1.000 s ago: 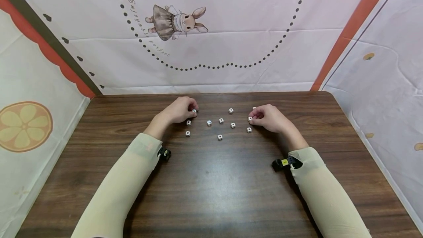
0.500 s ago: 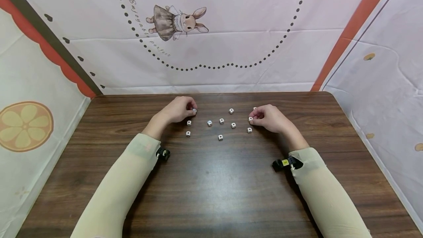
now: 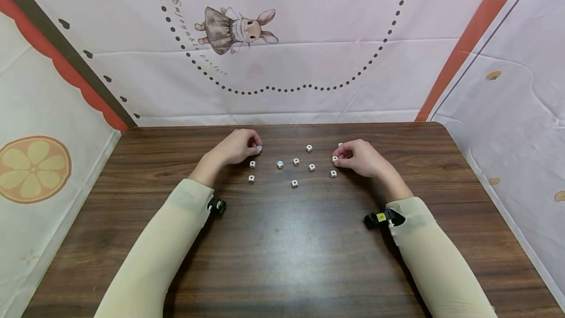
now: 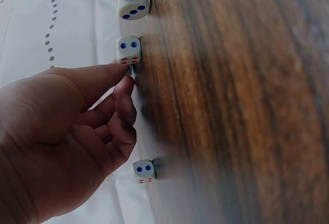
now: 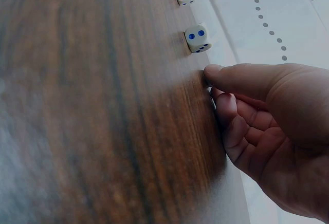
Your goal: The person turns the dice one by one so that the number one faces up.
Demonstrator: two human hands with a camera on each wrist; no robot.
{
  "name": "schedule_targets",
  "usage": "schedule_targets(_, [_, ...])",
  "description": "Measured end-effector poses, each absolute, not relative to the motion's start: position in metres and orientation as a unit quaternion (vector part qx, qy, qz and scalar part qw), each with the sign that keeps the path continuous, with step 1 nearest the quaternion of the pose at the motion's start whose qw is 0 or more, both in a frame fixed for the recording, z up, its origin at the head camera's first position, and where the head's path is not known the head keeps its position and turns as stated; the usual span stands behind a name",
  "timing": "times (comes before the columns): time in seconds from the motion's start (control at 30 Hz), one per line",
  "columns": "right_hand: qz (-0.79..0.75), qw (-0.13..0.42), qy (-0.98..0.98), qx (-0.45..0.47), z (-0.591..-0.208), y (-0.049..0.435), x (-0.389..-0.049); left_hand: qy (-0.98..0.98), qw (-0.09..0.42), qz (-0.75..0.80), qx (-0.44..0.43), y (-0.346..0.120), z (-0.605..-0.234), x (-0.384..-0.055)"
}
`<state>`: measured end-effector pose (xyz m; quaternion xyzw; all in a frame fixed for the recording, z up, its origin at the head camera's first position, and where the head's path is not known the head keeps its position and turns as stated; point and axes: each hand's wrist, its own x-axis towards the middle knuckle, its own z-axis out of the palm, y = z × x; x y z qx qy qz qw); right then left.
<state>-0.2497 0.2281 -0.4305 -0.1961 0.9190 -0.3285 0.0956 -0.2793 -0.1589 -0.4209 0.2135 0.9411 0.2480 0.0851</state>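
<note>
At the far left of the dice group, my left hand (image 3: 242, 145) pinches a small white die (image 3: 259, 148) between thumb and fingers. Only a sliver of that die shows in the left wrist view, by the thumb tip. Two more dice lie nearer me, one die (image 3: 252, 164) just below the hand and another die (image 3: 251, 179) below that. My right hand (image 3: 358, 157) pinches a white die (image 3: 334, 159) on the right side; the fingers hide it in the right wrist view. A die (image 3: 340, 145) peeks out behind this hand, and one die (image 3: 333, 174) lies in front of it.
Between the hands several dice lie scattered, among them a die (image 3: 280, 165), a die (image 3: 309, 148) and a nearer die (image 3: 295, 184). The brown wooden table (image 3: 282, 259) ends at a printed cloth (image 3: 309, 63) hanging behind it.
The die in my left fingers has turned to show other faces, and that hand has shifted slightly left. My right hand stays in place, still pinching its die.
</note>
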Motion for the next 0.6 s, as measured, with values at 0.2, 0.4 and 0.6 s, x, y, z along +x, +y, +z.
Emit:
schedule_targets(0.2, [-0.331,0.096,0.918,-0.196,-0.429,0.2273,-0.249,0.943,0.088,0.246,0.209,-0.1597,-0.4204,-0.2792])
schedule_targets(0.4, [-0.327,0.094,0.92,-0.196,-0.4308,0.2275,-0.25,0.943,0.087,0.243,0.212,-0.1602,-0.4218,-0.2803])
schedule_targets(0.6, [-0.329,0.093,0.919,-0.196,-0.4314,0.2279,-0.2505,0.942,0.086,0.248,0.208,-0.1589,-0.4223,-0.2794])
